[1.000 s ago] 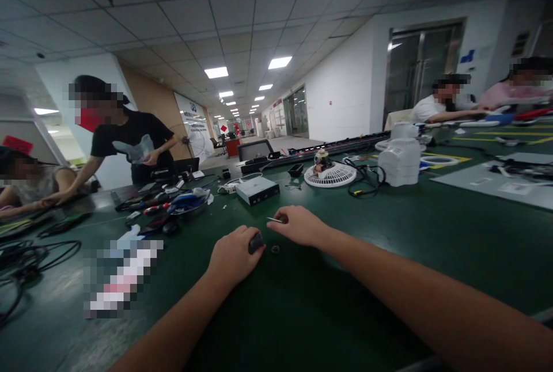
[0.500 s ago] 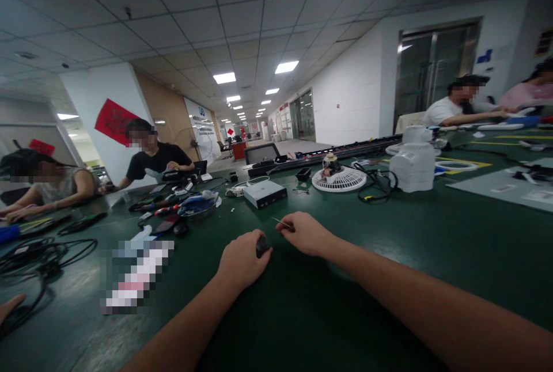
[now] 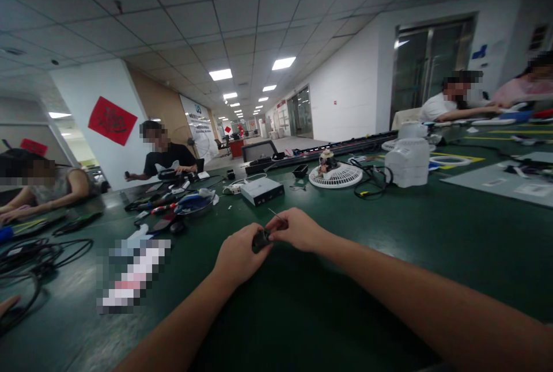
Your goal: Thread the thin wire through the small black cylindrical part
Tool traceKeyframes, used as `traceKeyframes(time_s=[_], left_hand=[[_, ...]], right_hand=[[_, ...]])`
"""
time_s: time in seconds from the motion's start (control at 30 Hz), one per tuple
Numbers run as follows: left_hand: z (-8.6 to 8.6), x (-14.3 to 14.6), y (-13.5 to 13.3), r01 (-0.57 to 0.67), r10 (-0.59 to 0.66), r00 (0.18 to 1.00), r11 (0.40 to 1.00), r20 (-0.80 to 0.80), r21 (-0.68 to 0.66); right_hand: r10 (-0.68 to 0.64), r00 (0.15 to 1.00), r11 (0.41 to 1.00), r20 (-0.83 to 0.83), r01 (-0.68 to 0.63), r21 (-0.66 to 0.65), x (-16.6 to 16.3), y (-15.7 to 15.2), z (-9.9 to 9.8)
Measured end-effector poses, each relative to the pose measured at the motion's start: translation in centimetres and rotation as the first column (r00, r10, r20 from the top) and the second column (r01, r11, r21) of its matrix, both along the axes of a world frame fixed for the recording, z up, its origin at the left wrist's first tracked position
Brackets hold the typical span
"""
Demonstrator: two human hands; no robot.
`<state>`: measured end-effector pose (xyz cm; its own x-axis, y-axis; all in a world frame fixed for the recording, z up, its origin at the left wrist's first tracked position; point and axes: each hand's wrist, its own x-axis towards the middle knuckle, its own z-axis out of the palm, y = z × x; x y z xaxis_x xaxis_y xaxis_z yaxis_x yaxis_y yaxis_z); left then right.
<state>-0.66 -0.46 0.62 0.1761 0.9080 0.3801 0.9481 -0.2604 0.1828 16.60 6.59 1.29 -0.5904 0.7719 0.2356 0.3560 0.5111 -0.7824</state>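
Low over the green table, my left hand point(image 3: 237, 254) is closed around a small dark rounded object point(image 3: 261, 240), whose kind I cannot make out. My right hand point(image 3: 305, 231) pinches a thin metal rod point(image 3: 273, 213) that points up and to the left. The fingertips of that hand meet the dark object, and the fingers hide the rod's lower end. Just beyond both hands lies a grey-white optical disc drive point(image 3: 261, 189).
Beyond the drive sits a white fan grille point(image 3: 336, 176) with a motor on it, beside a black cable point(image 3: 375, 179) and a white plastic housing point(image 3: 406, 163). Tangled cables point(image 3: 41, 259) lie left, near a bowl of tools point(image 3: 196, 201). Several people work around the table point(image 3: 367, 326).
My right hand has moved left, bringing its fingers against the dark object. My left hand has turned it slightly. Across the table, a person in black leans back and lifts a hand.
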Motion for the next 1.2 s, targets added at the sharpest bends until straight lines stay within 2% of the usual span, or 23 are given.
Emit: traceKeyframes(time_s=[0.1, 0.27, 0.37, 0.47, 0.6, 0.77, 0.93, 1.0, 1.13, 1.2], left_hand=[[0.0, 0.0, -0.1, 0.024, -0.024, 1.0, 1.0, -0.011, 0.001], [0.0, 0.1, -0.2, 0.078, -0.078, 0.996, 0.997, -0.045, -0.01], [0.0, 0.0, -0.2, 0.119, -0.119, 0.991, 0.993, -0.052, -0.01], [0.0, -0.2, -0.2, 0.143, -0.145, 0.987, 0.989, -0.069, -0.033], [0.0, -0.4, -0.2, 0.168, -0.174, 0.981, 0.983, -0.087, -0.068], [0.0, -0.6, -0.1, 0.17, -0.176, 0.982, 0.982, -0.075, -0.078], [-0.1, -0.8, 0.0, 0.181, -0.187, 0.98, 0.979, -0.064, -0.096], [-0.1, -0.9, 0.0, 0.174, -0.182, 0.981, 0.979, -0.069, -0.106], [0.0, -0.6, 0.1, 0.173, -0.181, 0.98, 0.981, -0.087, -0.088], [0.0, -0.3, 0.2, 0.143, -0.149, 0.985, 0.987, -0.087, -0.068]], right_hand=[[-0.017, 1.0, 0.999, 0.007, 0.016, 0.034, 0.0, -0.1, 0.1], [-0.065, 0.99, 0.977, 0.127, 0.037, 0.21, 0.5, -0.1, 0.1], [-0.047, 0.986, 0.967, 0.158, 0.006, 0.255, 0.9, 0.0, 0.2], [-0.051, 0.964, 0.948, 0.262, -0.036, 0.315, 1.2, -0.1, 0.7], [-0.113, 0.929, 0.882, 0.353, -0.069, 0.465, 1.3, -0.6, 1.2], [-0.033, 0.949, 0.813, 0.314, -0.157, 0.56, 1.3, -0.9, 1.2], [-0.028, 0.953, 0.744, 0.301, -0.182, 0.643, 1.7, -0.8, 1.4], [-0.017, 0.958, 0.776, 0.287, -0.168, 0.608, 1.6, -0.8, 1.3], [0.003, 0.967, 0.907, 0.255, -0.11, 0.406, 1.2, -0.5, 0.8], [0.009, 0.966, 0.931, 0.259, -0.103, 0.35, 1.3, -0.2, 0.6]])
